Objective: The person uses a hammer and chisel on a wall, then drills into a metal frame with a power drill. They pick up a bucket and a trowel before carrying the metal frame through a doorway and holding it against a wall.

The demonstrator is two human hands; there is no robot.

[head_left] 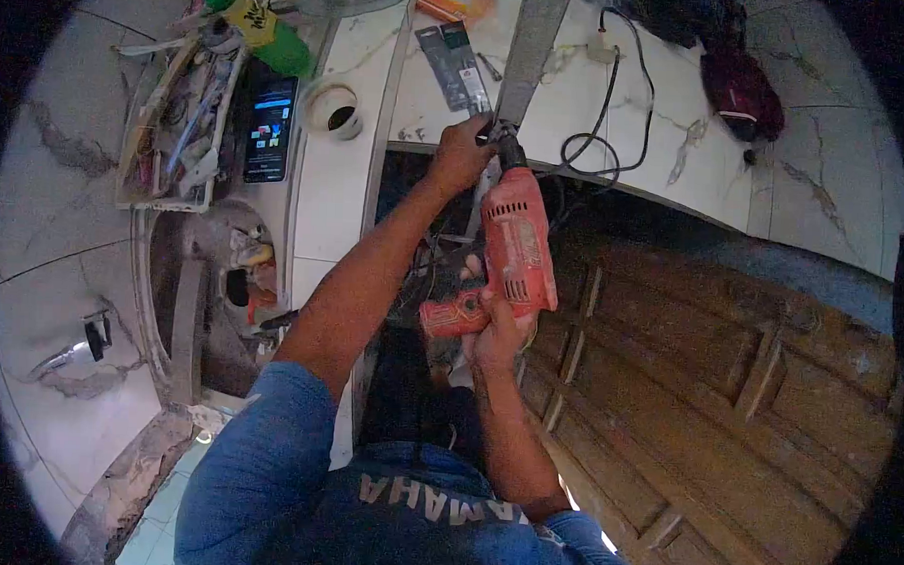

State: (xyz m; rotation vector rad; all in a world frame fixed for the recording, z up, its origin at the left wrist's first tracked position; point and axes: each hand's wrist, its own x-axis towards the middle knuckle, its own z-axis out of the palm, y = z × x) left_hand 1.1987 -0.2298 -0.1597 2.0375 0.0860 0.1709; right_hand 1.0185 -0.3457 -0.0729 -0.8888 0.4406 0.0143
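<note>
Head view. The left arm reaches far across the scene, elbow slightly bent, bringing the left hand (463, 155) to the dark cylindrical chuck (513, 153) of a red, dust-marked power drill (516, 243). Its fingers are curled beside the chuck's far end; whether they grip it or a small part there cannot be told. The right forearm rises from the near side, and the right hand (500, 336) has its fingers closed around the drill's red handle (455, 314), which points left. The drill lies lengthwise, chuck far, at the near edge of a white marble-patterned counter (617, 114). Left of the chuck, on the counter, rests a grey flat packet (454, 67); farther left stand a white round cup (335, 111) with dark contents and a black smartphone (270, 129), screen lit. The chuck's tip is hard to make out, the right palm is hidden, and the dark gap beneath the drill is indistinct.
</note>
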